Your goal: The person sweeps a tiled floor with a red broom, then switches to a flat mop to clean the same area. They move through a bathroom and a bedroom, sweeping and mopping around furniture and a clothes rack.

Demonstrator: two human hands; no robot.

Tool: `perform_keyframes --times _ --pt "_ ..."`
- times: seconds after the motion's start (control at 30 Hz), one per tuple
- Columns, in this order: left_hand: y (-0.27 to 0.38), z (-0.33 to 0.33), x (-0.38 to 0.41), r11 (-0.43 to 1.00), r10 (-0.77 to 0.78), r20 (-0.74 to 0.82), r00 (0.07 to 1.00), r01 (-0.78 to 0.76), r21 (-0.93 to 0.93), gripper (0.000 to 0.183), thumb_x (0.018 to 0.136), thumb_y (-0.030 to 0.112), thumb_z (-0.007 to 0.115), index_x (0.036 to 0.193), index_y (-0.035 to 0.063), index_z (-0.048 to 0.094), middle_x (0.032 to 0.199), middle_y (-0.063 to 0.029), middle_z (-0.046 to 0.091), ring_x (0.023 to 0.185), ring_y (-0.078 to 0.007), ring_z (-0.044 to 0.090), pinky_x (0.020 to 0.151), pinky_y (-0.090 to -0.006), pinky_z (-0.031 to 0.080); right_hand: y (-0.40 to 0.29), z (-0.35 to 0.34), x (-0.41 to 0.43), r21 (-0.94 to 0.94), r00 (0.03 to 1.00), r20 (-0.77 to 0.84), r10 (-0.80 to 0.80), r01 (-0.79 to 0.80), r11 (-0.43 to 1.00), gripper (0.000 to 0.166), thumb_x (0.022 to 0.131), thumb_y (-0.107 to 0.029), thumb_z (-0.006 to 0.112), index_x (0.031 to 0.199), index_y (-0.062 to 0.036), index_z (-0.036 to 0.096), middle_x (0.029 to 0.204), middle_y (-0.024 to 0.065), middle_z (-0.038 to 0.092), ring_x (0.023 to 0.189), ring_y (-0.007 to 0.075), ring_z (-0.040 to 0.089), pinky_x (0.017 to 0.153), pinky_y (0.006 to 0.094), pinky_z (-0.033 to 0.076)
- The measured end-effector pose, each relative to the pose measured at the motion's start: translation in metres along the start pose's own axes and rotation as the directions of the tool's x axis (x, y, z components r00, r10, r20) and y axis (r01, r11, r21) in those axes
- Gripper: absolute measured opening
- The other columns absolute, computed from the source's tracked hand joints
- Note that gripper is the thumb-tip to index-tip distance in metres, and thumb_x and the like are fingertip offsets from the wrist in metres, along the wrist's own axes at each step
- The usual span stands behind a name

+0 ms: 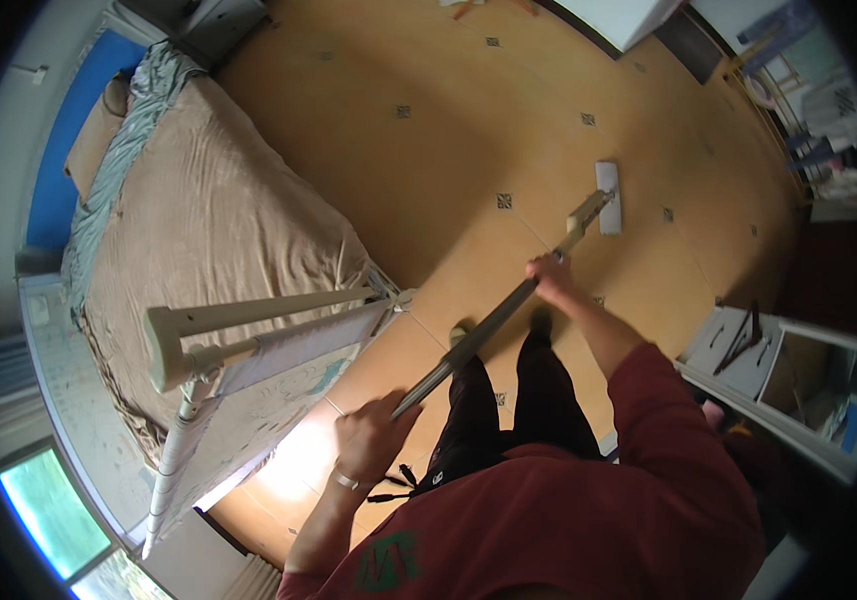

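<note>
My left hand [372, 442] grips the upper end of a long grey mop handle [492, 315], close to my waist. Farther down the same pole, my right hand [552, 281] is wrapped around it near the lower, beige section [584, 214]. The pole slants away from me to the upper right. At its far end, a white flat mop head [608, 199] rests on the tan tiled floor [458, 150], its long side pointing away from me. A light band circles my left wrist.
A bed [226, 202] with a brown cover stands on the left. A fabric bed guard rail [286, 375] rises along its near end. To the right are a white cabinet [736, 349] with hangers on it and a rack of clothes [833, 112]. A white wall corner [623, 22] juts in ahead.
</note>
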State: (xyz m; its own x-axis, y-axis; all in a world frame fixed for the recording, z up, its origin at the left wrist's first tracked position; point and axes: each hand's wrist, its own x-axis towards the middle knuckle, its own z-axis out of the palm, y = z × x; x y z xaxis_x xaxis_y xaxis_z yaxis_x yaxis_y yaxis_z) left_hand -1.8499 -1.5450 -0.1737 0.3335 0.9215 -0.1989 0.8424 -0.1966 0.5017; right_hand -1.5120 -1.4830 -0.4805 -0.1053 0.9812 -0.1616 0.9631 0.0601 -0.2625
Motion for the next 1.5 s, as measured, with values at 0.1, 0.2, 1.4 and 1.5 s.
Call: perform_keyframes --times 0.1,0.2,1.4,1.5 --pt "0.003 -0.045 -0.041 0.945 -0.325 0.051 0.944 0.327 -0.024 0.015 0.073 0.018 0.068 0.082 0.0058 0.065 0.063 -0.0113 0.059 0.053 -0.0253 0.057 0.050 -0.0295 0.045 -0.073 -0.017 0.005 0.202 0.981 -0.045 -0.187 0.192 0.960 0.015 0.065 -0.023 0.062 0.055 -0.0137 0.056 0.060 0.0066 0.056 0.068 0.0270 0.057 0.060 0.0417 0.038" --pt "0.025 -0.089 -0.099 0.737 -0.672 -0.070 0.737 0.675 0.027 0.016 0.067 0.013 0.071 0.078 0.0029 0.066 0.065 -0.0124 0.061 0.057 -0.0192 0.062 0.053 -0.0293 0.047 -0.151 -0.016 0.011 0.577 0.913 -0.062 -0.402 0.361 0.732 0.016 0.062 -0.019 0.061 0.056 -0.0110 0.049 0.056 0.0069 0.051 0.061 0.0274 0.053 0.060 0.0421 0.035" --pt "0.140 -0.121 0.234 0.932 -0.351 -0.115 0.929 0.359 0.053 0.025 0.063 0.023 0.077 0.080 0.0061 0.070 0.073 -0.0085 0.066 0.060 -0.0186 0.064 0.056 -0.0265 0.050 0.107 -0.146 0.197 0.387 0.960 -0.118 -0.254 0.280 0.879 0.013 0.066 -0.017 0.061 0.062 -0.0154 0.049 0.054 0.0033 0.053 0.058 0.0267 0.057 0.063 0.0416 0.036" --pt "0.121 -0.166 0.185 0.783 -0.617 -0.203 0.760 0.620 -0.058 0.030 0.057 0.015 0.080 0.081 0.0020 0.069 0.073 -0.0117 0.067 0.061 -0.0188 0.064 0.061 -0.0275 0.050 0.022 -0.163 0.256 0.441 0.887 -0.054 -0.458 0.432 0.787 0.009 0.071 -0.020 0.059 0.070 -0.0137 0.052 0.059 0.0074 0.056 0.064 0.0281 0.058 0.064 0.0416 0.037"
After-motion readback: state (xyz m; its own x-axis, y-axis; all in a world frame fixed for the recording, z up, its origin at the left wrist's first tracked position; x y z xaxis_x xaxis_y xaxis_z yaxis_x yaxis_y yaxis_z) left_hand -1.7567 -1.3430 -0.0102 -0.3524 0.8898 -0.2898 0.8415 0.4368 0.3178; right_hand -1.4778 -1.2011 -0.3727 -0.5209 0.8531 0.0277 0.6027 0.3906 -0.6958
